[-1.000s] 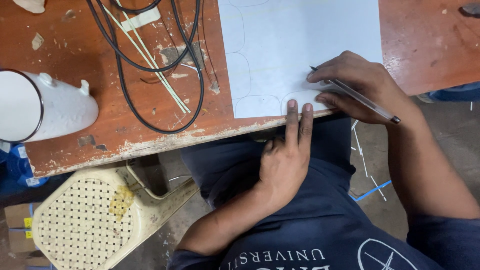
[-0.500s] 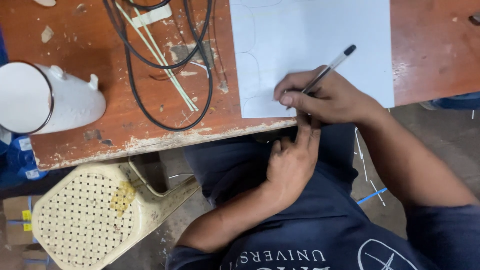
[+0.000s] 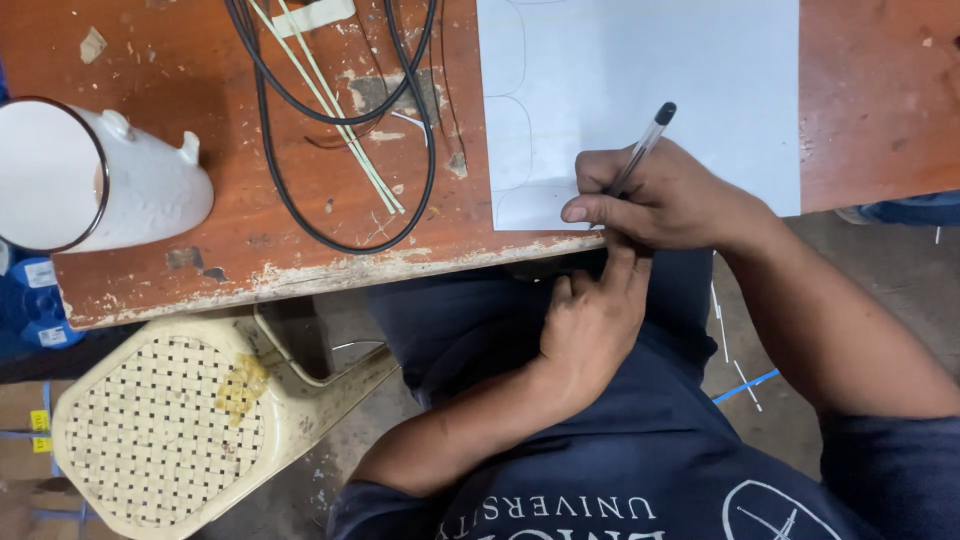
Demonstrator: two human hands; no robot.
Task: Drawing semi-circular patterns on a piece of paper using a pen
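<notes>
A person seated at a worn, reddish-brown wooden table (image 3: 250,250) grips a clear-barrelled ballpoint pen with a black cap (image 3: 643,148) in the right hand (image 3: 665,198), fingers closed around the barrel, at centre right of the frame. The pen slants up and to the right, its tip hidden behind the fingers, over the lower edge of a large white sheet of paper (image 3: 640,70) that fills the upper centre and right. Faint curved outlines run down the sheet's left side. The left hand (image 3: 590,320) sits just below, in the middle of the frame, fingers loosely curled and holding nothing, its fingertips reaching up to the table's edge right under the right hand and the paper's bottom margin.

To the left of the sheet, a loop of black cable (image 3: 350,150) lies across the tabletop with thin pale sticks (image 3: 340,110) crossing it. A white ceramic jug (image 3: 110,180) lies on its side at upper left. A cream perforated plastic stool (image 3: 180,420) stands on the floor at lower left.
</notes>
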